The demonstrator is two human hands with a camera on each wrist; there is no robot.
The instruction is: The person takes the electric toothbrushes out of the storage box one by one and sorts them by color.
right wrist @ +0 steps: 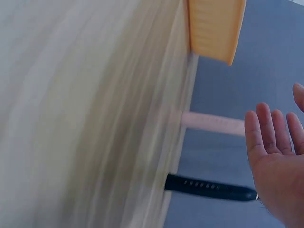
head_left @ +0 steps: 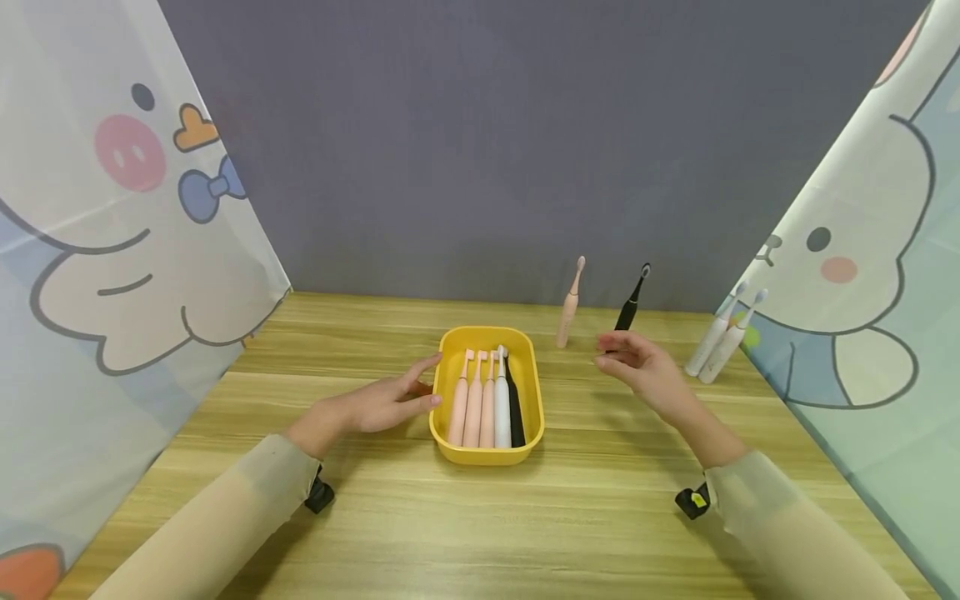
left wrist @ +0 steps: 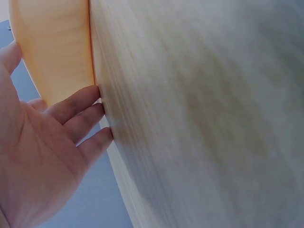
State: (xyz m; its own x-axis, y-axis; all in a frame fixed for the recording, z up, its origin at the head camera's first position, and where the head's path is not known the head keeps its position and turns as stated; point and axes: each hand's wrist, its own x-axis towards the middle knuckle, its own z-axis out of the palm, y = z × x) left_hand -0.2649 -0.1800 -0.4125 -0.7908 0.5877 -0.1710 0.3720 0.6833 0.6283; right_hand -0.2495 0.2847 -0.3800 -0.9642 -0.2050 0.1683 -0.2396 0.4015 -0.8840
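Observation:
In the head view, a yellow bin (head_left: 487, 457) holds several electric toothbrushes side by side: pink ones (head_left: 473, 408), a white one (head_left: 502, 408) and a black one (head_left: 516, 412). My left hand (head_left: 382, 404) lies at the bin's left side, thumb and fingertips right at the wall, fingers loosely extended. The right hand (head_left: 641, 367) is raised in front of an upright black toothbrush (head_left: 630, 308), overlapping its lower part. In the right wrist view, nothing is between its extended fingers, and the black toothbrush (right wrist: 209, 187) stands beside the palm.
An upright pink toothbrush (head_left: 569, 317) stands behind the bin, to its right. Two white toothbrushes (head_left: 726, 350) stand close together at the right edge of the wooden table (head_left: 487, 533). A grey panel (head_left: 480, 150) rises at the back, with cartoon-printed sheets (head_left: 127, 275) on both sides.

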